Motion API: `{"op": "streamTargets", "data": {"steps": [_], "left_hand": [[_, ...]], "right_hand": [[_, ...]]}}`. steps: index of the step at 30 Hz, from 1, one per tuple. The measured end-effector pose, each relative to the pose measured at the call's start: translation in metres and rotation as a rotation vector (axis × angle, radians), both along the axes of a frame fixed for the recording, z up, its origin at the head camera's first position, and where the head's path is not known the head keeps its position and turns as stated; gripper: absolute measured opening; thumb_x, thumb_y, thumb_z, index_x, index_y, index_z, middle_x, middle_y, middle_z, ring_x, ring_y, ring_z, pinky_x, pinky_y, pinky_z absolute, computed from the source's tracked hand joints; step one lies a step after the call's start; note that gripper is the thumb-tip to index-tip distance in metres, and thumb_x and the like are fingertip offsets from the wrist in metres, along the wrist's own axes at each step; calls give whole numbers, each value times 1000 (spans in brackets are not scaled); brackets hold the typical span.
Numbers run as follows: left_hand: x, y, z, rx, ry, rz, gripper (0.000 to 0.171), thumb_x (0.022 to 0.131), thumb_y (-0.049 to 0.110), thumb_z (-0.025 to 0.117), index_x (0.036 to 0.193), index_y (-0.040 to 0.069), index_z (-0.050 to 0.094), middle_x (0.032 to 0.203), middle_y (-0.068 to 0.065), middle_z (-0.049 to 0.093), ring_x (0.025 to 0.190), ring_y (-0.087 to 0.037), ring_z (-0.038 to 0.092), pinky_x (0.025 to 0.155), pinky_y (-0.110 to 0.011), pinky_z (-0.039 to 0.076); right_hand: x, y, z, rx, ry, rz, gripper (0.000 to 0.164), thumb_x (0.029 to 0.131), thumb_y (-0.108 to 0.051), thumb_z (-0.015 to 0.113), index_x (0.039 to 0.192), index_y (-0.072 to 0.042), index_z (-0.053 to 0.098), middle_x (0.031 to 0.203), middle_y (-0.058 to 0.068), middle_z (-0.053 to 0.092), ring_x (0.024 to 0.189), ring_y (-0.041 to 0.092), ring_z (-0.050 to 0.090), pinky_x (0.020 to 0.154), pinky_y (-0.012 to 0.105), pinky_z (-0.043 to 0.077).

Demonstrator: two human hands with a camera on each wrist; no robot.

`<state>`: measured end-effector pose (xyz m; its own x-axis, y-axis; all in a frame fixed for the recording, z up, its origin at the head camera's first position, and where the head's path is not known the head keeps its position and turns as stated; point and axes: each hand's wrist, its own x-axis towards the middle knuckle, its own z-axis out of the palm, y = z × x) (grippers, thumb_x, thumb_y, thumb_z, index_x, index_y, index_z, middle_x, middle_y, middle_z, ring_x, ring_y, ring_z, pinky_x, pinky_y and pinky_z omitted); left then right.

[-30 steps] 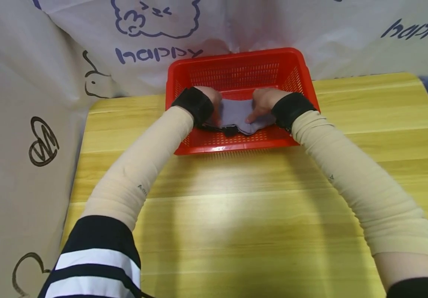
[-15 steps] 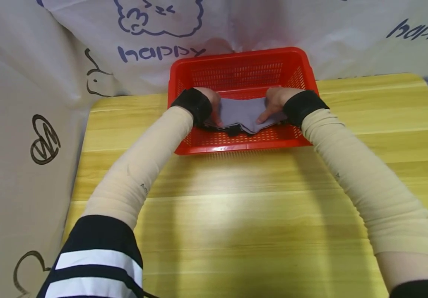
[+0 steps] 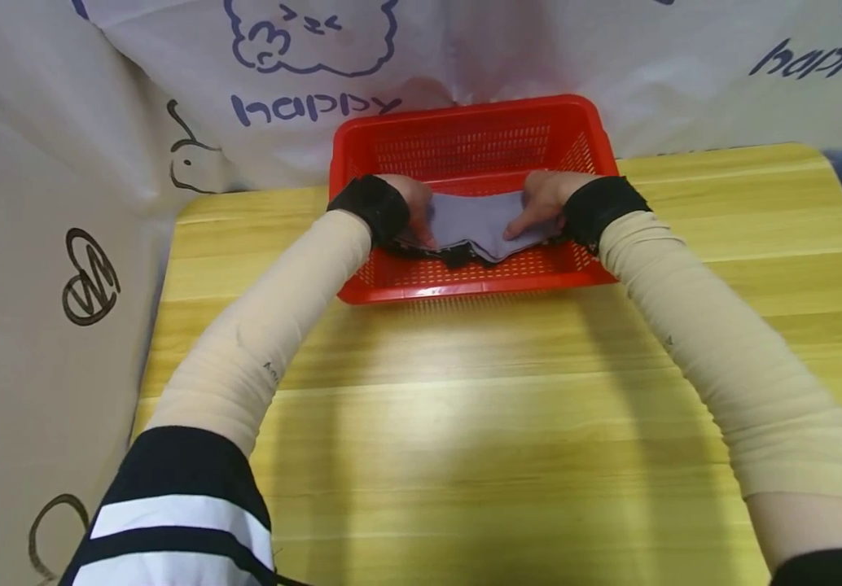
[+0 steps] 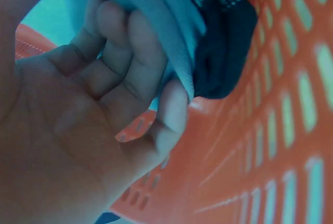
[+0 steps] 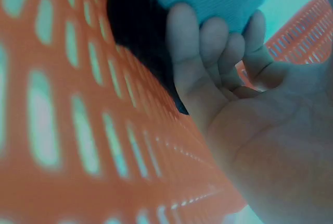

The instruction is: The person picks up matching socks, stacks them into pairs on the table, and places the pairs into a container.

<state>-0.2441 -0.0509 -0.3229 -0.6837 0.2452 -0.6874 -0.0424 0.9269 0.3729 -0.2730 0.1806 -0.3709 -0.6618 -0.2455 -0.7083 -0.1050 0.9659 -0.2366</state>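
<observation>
Inside the red basket [image 3: 465, 288] lies a folded greyish-lavender cloth [image 3: 474, 221], its front edge dipping in the middle. Below it shows dark fabric [image 3: 458, 257], flecked with white in the left wrist view [image 4: 223, 36]. My left hand [image 3: 414, 207] grips the cloth's left side, thumb on top; in the left wrist view its fingers [image 4: 148, 52] curl at the layered edge. At the right side my right hand [image 3: 545, 200] holds the cloth with the thumb pressed on top. The right wrist view has its fingertips [image 5: 182, 23] under the cloth, beside the dark fabric [image 5: 138, 31].
The basket stands at the back of a wooden table [image 3: 450, 423], against a white sheet [image 3: 524, 49] with drawings and writing. Its slotted walls [image 4: 291, 94] rise close beside both hands. Another white sheet [image 3: 25, 366] hangs along the left side.
My right hand has shifted right along the cloth, so more of it shows between the hands. In the last half second both hands stay nearly still.
</observation>
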Motion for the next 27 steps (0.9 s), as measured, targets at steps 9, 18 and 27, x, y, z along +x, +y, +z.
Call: {"op": "streamTargets", "data": {"steps": [9, 18, 27], "left_hand": [[-4, 6, -4, -281, 358, -432, 25, 91, 16, 57, 112, 6, 65, 103, -12, 68, 90, -27, 59, 81, -38, 49], [-12, 27, 15, -152, 598, -353, 32, 99, 34, 52, 115, 9, 62, 94, -7, 65, 85, -23, 60, 79, -33, 50], [26, 33, 10, 571, 891, -62, 27, 105, 25, 45, 98, 6, 64, 86, -6, 58, 81, -16, 52, 76, -21, 42]], "right_hand": [[3, 5, 18, -260, 39, 71, 39, 93, -42, 63, 101, -3, 65, 85, 5, 59, 85, 20, 57, 71, 26, 54], [18, 5, 47, -494, 311, 5, 28, 98, -27, 57, 105, -3, 68, 86, 12, 64, 80, 23, 60, 67, 21, 52], [63, -6, 54, -915, 851, -290, 25, 98, -23, 57, 102, -4, 71, 82, 3, 63, 71, 9, 53, 70, 18, 46]]}}
